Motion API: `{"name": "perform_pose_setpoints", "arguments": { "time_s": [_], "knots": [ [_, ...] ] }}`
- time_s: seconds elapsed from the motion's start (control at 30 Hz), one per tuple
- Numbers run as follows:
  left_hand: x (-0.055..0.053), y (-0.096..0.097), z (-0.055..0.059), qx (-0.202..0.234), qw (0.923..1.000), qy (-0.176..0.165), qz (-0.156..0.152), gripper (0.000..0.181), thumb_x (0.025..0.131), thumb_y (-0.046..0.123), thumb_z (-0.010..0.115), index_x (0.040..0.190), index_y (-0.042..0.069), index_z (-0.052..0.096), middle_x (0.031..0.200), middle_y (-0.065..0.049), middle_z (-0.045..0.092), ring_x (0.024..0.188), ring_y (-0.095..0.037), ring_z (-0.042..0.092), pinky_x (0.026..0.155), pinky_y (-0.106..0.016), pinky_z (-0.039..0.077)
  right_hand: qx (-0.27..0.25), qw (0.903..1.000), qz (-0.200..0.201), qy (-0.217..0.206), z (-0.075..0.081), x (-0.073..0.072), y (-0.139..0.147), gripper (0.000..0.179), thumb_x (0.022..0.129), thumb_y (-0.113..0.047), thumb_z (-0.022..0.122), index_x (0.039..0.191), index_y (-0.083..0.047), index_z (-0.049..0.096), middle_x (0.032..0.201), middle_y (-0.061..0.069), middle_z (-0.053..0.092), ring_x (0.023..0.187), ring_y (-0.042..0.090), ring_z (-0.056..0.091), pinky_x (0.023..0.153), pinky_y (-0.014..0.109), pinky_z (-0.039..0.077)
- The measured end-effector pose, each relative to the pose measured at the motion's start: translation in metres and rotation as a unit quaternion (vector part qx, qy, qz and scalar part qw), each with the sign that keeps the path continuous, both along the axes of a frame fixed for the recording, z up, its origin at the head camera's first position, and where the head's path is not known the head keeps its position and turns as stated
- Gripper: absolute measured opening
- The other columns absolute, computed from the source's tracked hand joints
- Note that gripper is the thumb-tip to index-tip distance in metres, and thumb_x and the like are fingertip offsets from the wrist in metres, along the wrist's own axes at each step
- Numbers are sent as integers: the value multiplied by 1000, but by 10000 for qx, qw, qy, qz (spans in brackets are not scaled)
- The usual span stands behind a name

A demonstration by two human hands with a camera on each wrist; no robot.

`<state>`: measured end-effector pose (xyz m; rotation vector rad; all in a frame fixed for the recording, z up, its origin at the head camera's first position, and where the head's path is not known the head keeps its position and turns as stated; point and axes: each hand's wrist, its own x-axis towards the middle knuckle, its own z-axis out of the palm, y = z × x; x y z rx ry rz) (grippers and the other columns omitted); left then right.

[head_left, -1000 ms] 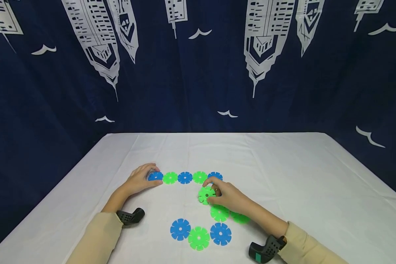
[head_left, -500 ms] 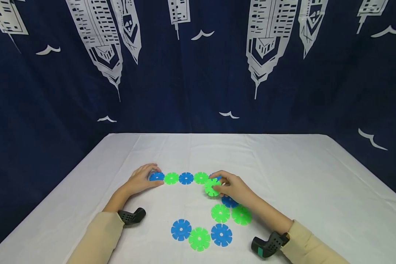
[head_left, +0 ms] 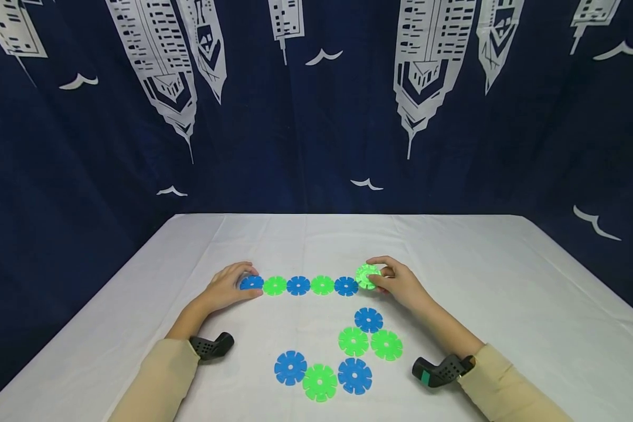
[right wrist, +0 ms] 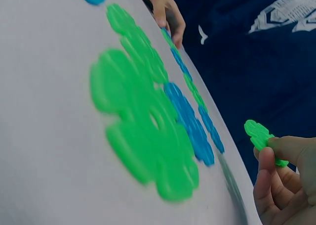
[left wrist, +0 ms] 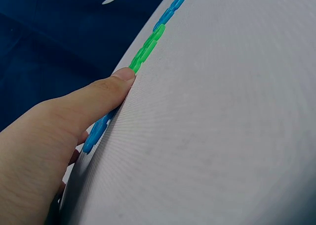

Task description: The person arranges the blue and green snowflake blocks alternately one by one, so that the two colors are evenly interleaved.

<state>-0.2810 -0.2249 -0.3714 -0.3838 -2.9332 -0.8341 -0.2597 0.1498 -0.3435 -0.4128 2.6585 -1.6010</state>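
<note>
A row of flat notched plastic discs, blue and green by turns, lies on the table. At its left end my left hand [head_left: 231, 286] holds a blue disc [head_left: 251, 282] between thumb and curled fingers; in the left wrist view the thumb [left wrist: 106, 94] covers part of that disc. My right hand [head_left: 401, 283] pinches a green disc [head_left: 367, 276] at the row's right end, beside the last blue disc [head_left: 346, 286]. The right wrist view shows this green disc [right wrist: 260, 137] raised off the table, between thumb and fingers.
Nearer the front lie loose discs: a blue disc [head_left: 368, 320] above two green discs, and below them a green disc [head_left: 319, 383] between two blue ones. White cloth covers the table [head_left: 453, 246]. A dark blue printed curtain [head_left: 316, 129] hangs behind it.
My right hand has carried the green disc away from the loose discs, up and right to the row's right end. My left hand stays on the blue disc.
</note>
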Motion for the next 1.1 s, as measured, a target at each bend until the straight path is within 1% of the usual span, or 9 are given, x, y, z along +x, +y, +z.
{"name": "perform_pose_setpoints", "arguments": {
  "time_s": [0.07, 0.13, 0.27, 0.37, 0.5, 0.6, 0.77, 0.93, 1.1],
  "knots": [
    [0, 0, -1, -7, 10000, -2, 17, 49, 76, 48, 66, 112, 17, 54, 143, -13, 36, 135, -36, 24, 107, -61, 13, 63, 9999, -88, 46, -2, -3, 5, 40, 88, -14, 58, 126, -3, 47, 65, 1, 49, 61, 10, 51, 57, 21, 45],
    [0, 0, -1, -17, 10000, -9, 37, 50, 75, 48, 66, 112, 17, 54, 143, -13, 36, 135, -36, 24, 107, -61, 13, 181, 9997, -161, 74, -5, -5, 8, 40, 88, -13, 58, 126, -3, 48, 69, 2, 50, 62, 10, 51, 57, 20, 45],
    [0, 0, -2, -31, 10000, -10, 40, 50, 75, 48, 66, 113, 17, 54, 143, -13, 36, 135, -36, 24, 107, -61, 13, 610, 9975, -328, 170, -10, -9, 14, 39, 86, -12, 59, 124, -6, 50, 86, 8, 50, 68, 11, 50, 58, 18, 45],
    [0, 0, 0, -30, 10000, 19, -13, 49, 76, 48, 66, 113, 17, 54, 142, -13, 36, 135, -36, 24, 107, -61, 14, 1014, 9934, -383, 366, -14, -11, 17, 39, 84, -12, 62, 121, -5, 51, 93, 10, 50, 71, 13, 46, 58, 20, 41],
    [1, 0, 2, -29, 9999, 72, -67, 48, 76, 46, 67, 113, 16, 54, 142, -14, 37, 134, -36, 25, 107, -61, 15, 1284, 9892, -289, 639, -15, -13, 17, 40, 82, -13, 65, 119, -2, 53, 92, 12, 51, 74, 15, 43, 62, 24, 36],
    [1, -1, 3, -39, 9999, 80, -63, 49, 76, 46, 67, 113, 16, 54, 142, -14, 36, 134, -36, 25, 107, -60, 14, 1359, 9880, -245, 689, -15, -14, 17, 40, 82, -15, 65, 118, 1, 54, 94, 13, 51, 75, 16, 42, 65, 25, 37],
    [0, -1, 2, -32, 10000, 52, -19, 50, 76, 47, 66, 113, 16, 54, 143, -14, 35, 135, -36, 24, 107, -60, 13, 1562, 9844, -313, 753, -16, -12, 18, 38, 83, -18, 65, 115, 2, 58, 93, 13, 53, 75, 16, 43, 65, 26, 36],
    [0, -1, -1, -17, 10000, 0, -18, 51, 76, 48, 66, 114, 16, 54, 143, -14, 36, 135, -37, 24, 107, -60, 13, 1722, 9824, -222, 683, -16, -11, 19, 41, 84, -20, 64, 117, 4, 57, 91, 12, 52, 77, 16, 43, 66, 26, 35],
    [-1, -1, -1, -36, 9999, 67, -67, 50, 76, 47, 66, 113, 16, 54, 142, -14, 37, 135, -36, 25, 107, -60, 13, 1905, 9802, 27, 543, -14, -9, 21, 51, 82, -23, 66, 121, 6, 51, 91, 10, 45, 79, 17, 39, 66, 27, 33]
  ]
}}
